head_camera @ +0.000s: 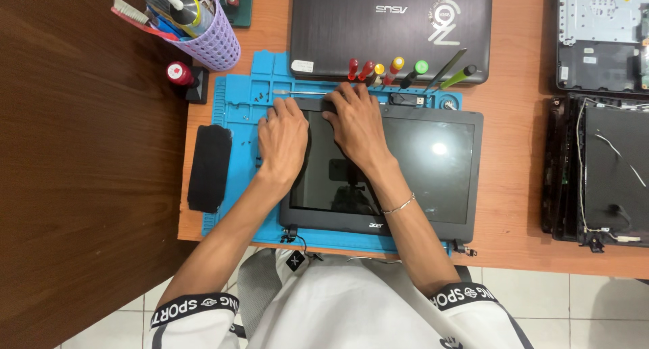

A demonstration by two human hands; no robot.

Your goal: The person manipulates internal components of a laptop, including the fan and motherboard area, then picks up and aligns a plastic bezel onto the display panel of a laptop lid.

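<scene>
A detached black laptop screen panel (pixel 419 166) lies face up on a blue work mat (pixel 236 112). My left hand (pixel 282 139) rests palm down on the panel's upper left corner, fingers curled over the left edge. Beside it, my right hand (pixel 357 122) presses on the top edge of the bezel, fingertips at the rim. Neither hand holds a tool. A thin metal pry tool (pixel 297 92) lies on the mat just beyond my fingertips. Small hinge brackets and a cable (pixel 297 239) stick out at the panel's near corners.
A closed dark laptop (pixel 392 24) sits behind the mat, with several colour-handled screwdrivers (pixel 392 70) along its front. A purple tool basket (pixel 203 31) stands at the back left. A black pad (pixel 208 166) lies left of the mat. Opened laptop shells (pixel 598 166) are at the right.
</scene>
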